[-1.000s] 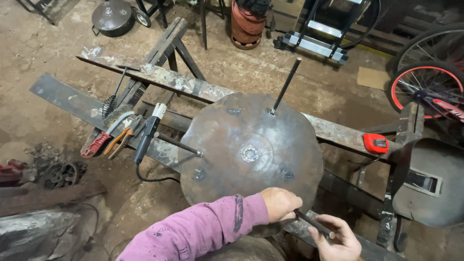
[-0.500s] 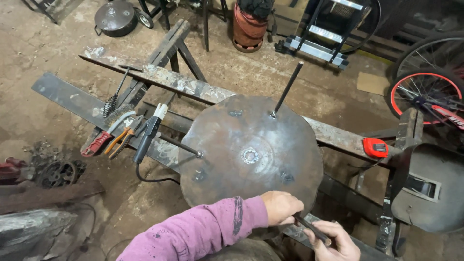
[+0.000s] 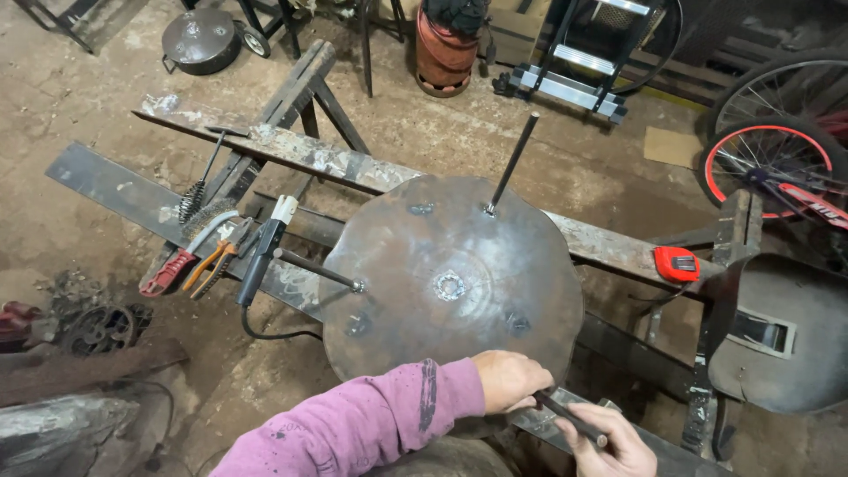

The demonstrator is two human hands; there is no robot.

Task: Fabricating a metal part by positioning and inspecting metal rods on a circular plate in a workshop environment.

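- A round, rusty metal disc (image 3: 450, 283) lies flat across steel beams (image 3: 291, 155) set on a sawhorse (image 3: 300, 88), seen from above in a dirt-floored workshop
- A nut (image 3: 449, 285) sits at the disc's centre; two dark metal rods stand fixed to the disc, one upright rod (image 3: 512, 163) at its far edge and one slanted rod (image 3: 318, 268) at its left edge
- The left hand (image 3: 508, 380), in a purple sleeve (image 3: 353, 428), rests on the near rim of the disc, its fingers (image 3: 534, 389) closed around the upper end of a third rod (image 3: 570, 417)
- The right hand (image 3: 618, 442), at the bottom edge of the view, grips the lower end of this same third rod, fingers curled shut on it
- The third rod sits at the disc's near right rim, slanting down toward the person
- Left of the disc on the beams lie a welding electrode holder (image 3: 263, 252) with its black cable, orange-handled pliers (image 3: 212, 265), a red-handled wire brush (image 3: 181, 256) and a chipping hammer (image 3: 208, 172)
- A red tape measure (image 3: 676, 263) lies on the beam to the right, and a grey welding mask (image 3: 777, 331) sits beyond it
- A red-rimmed bicycle wheel (image 3: 768, 163) stands at the far right
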